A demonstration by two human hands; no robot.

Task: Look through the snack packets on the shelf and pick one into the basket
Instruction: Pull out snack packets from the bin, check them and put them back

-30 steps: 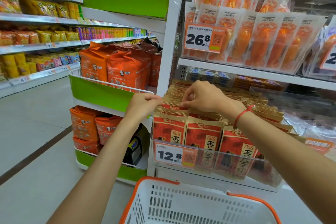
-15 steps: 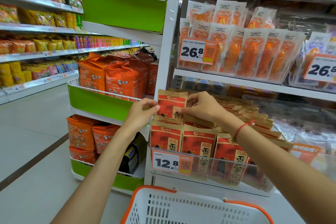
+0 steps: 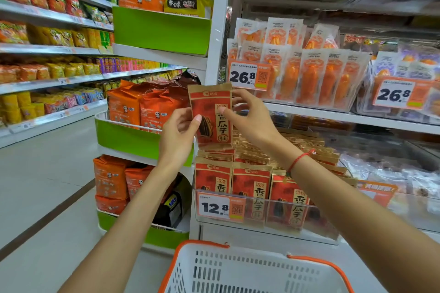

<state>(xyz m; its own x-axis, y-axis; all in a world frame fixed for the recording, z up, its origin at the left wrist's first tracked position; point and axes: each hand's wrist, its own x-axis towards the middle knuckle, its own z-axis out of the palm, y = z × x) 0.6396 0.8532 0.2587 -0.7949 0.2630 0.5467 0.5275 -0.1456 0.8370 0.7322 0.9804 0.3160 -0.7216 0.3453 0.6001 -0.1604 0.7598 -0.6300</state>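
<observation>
Pinching a flat, matte kraft-paper packet (image 3: 211, 115) upright, both hands.

Red-and-tan packet (image 3: 210, 114); white basket (image 3: 238, 271), orange rim.

Packet (image 3: 210, 114) now clear above shelf stack (image 3: 257, 152)

We stand in a supermarket aisle: white shelves (image 3: 352, 118) packed with rows of snack packets (image 3: 252, 188), orange price tags (image 3: 220, 207) reading 12.8 and 26.8, and a white shopping basket (image 3: 250, 271) with orange handles below us.
</observation>
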